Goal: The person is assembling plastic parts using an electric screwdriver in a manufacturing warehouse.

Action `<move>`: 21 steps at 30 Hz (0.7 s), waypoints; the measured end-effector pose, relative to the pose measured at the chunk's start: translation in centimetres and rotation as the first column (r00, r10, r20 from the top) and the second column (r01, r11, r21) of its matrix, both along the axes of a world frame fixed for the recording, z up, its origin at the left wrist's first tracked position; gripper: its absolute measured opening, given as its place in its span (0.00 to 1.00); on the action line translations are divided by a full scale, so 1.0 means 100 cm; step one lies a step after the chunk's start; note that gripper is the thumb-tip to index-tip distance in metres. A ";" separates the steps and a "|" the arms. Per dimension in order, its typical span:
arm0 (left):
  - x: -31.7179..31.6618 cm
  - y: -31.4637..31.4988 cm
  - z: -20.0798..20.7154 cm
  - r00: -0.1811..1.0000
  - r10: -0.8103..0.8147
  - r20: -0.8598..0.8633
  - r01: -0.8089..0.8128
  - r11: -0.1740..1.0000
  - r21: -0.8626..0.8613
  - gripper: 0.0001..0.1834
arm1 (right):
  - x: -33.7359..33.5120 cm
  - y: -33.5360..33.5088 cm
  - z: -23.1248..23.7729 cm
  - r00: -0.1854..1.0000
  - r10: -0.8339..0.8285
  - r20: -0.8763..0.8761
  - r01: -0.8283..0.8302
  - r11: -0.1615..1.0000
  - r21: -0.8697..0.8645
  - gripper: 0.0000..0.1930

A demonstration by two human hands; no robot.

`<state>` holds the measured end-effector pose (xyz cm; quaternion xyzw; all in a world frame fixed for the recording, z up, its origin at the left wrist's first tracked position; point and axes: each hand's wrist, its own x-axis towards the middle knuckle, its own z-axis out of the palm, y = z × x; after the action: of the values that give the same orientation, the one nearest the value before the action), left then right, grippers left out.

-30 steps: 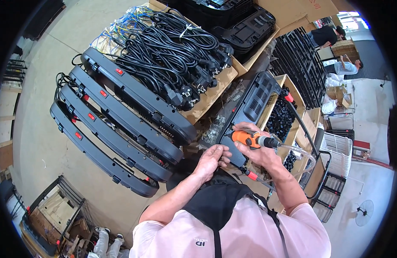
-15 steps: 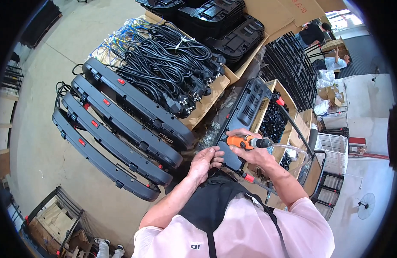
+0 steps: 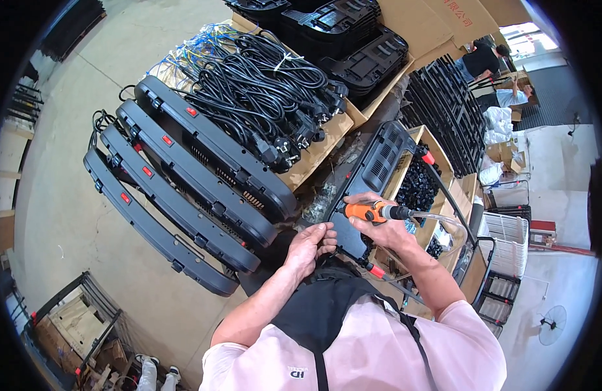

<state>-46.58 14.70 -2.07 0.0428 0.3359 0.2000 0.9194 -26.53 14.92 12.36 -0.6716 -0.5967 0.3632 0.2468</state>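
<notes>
My right hand [image 3: 391,229] is wrapped round an orange air screwdriver [image 3: 364,212] with a dark rear end and a clear hose. Its front end points at a long black plastic housing [image 3: 354,229] lying in front of me; whether the tip touches it is hidden. The housing has a slotted vent panel at its far end. My left hand [image 3: 309,249] is beside the housing's near left edge, thumb and fingers pinched together. Anything between those fingertips is too small to make out.
Several curved black housings [image 3: 203,166] with red switches stand in a row at left. Behind them lie bundled black power cords [image 3: 262,85] in a carton. A wooden bin [image 3: 415,186] of small black parts is at right. Two people work at the far right.
The surroundings have shifted slightly in the view. Thumb and fingers of my left hand have drawn closer together. My right hand keeps the screwdriver at nearly the same place on the housing.
</notes>
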 end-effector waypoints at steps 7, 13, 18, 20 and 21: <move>0.008 -0.007 -0.003 0.996 0.083 -0.028 -0.084 0.996 -0.038 0.17 | 0.005 -0.008 -0.007 0.998 -0.024 -0.050 0.024 1.000 -0.011 0.22; 0.019 -0.010 0.001 0.982 0.165 -0.096 -0.170 0.985 -0.041 0.17 | 0.001 -0.005 0.000 0.999 0.010 -0.030 -0.008 0.997 0.081 0.22; 0.024 -0.010 0.003 0.966 0.229 -0.121 -0.233 0.972 -0.023 0.16 | 0.006 -0.012 -0.007 0.999 0.029 -0.026 -0.026 0.995 0.092 0.22; 0.024 -0.011 0.002 0.961 0.250 -0.123 -0.254 0.967 -0.023 0.16 | 0.007 -0.014 -0.011 0.999 0.034 -0.033 -0.029 0.990 0.137 0.22; 0.025 -0.011 0.002 0.960 0.253 -0.124 -0.257 0.966 -0.023 0.15 | 0.008 -0.014 -0.013 0.997 0.011 -0.076 -0.002 0.993 0.122 0.22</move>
<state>-44.09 13.65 -1.86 -0.0066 0.3972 0.3073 0.8647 -25.71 13.48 11.04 -0.6390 -0.6100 0.3525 0.3088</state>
